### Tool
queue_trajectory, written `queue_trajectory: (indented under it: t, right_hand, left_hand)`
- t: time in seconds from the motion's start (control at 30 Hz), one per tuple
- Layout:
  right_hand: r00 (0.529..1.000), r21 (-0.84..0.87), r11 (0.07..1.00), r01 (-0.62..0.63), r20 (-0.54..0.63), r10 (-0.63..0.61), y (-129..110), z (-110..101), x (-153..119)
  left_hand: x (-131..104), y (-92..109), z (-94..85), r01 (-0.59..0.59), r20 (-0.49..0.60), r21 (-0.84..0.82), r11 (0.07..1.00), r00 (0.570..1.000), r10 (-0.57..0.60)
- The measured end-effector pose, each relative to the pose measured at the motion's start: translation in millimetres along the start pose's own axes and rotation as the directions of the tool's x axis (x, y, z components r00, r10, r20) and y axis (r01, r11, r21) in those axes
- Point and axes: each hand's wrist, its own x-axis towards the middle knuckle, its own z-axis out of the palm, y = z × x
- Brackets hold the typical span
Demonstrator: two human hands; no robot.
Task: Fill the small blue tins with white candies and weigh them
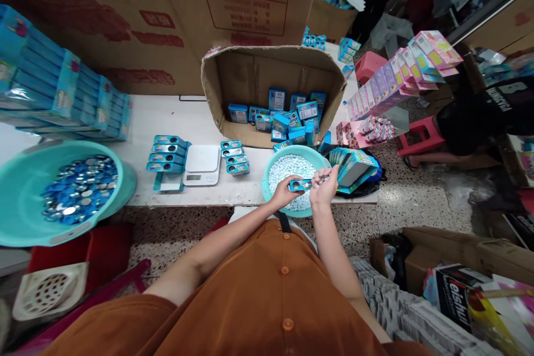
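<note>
My left hand [284, 192] grips a small blue box [299, 184] over a turquoise basin [267, 189]. White pellets [287, 168] lie in the basin. Close by the box's right end, my right hand [324, 186] is curled with its palm up; small pale pieces seem to sit in it, too small to name surely. Left of the basin are several small blue boxes [237, 166] in a row. A white digital scale [202, 164] stands beside them, with more blue boxes [166, 154] on its far side.
An open cardboard carton [211, 89] holding many blue boxes stands behind the basin. At left, a large turquoise tub [125, 175] contains blue and silver discs. Packaged blue boxes [62, 89] are stacked behind it. Folded blue cartons [354, 169] lie at right. Another person sits farther right.
</note>
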Motion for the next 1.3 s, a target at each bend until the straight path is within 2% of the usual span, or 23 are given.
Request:
queue_trajectory:
  t: [0.23, 0.43, 0.6, 0.73, 0.87, 1.03, 1.3]
  right_hand:
    - [0.998, -0.083, 0.995, 0.058, -0.031, -0.061, 11.5, 4.1, -2.1]
    - [0.998, -0.029, 0.999, -0.034, 0.051, 0.035, 16.3, 15.7, -10.2]
    - [0.985, 0.031, 0.992, -0.122, 0.129, 0.117, 16.2, 16.8, -10.8]
    - [0.98, 0.031, 0.989, -0.148, 0.143, 0.142, 15.5, 17.8, -12.2]
    - [0.983, 0.014, 0.992, -0.124, 0.139, 0.121, 13.0, 17.7, -12.5]
    - [0.995, -0.02, 1.0, -0.006, 0.103, 0.008, 11.0, 9.9, -9.7]
    - [0.995, -0.092, 0.995, -0.033, 0.089, 0.041, 20.7, 5.9, -12.8]
  left_hand:
    - [-3.1, 19.3, -6.5, -0.122, 0.027, 0.11, 0.986, 0.992, 0.12]
    - [-3.8, 26.3, -2.6, -0.113, -0.031, 0.149, 0.982, 0.992, 0.119]
    - [-3.9, 24.8, -2.4, -0.1, -0.049, 0.191, 0.976, 0.993, 0.112]
    - [-4.0, 23.9, -1.3, -0.093, -0.054, 0.184, 0.979, 0.993, 0.104]
    - [-5.0, 25.7, 0.5, -0.072, -0.056, 0.175, 0.982, 0.995, 0.083]
    - [-6.6, 29.2, 0.3, -0.117, -0.058, 0.171, 0.978, 0.99, 0.129]
    - [-7.7, 25.0, 2.9, -0.053, -0.051, 0.238, 0.97, 0.996, 0.067]
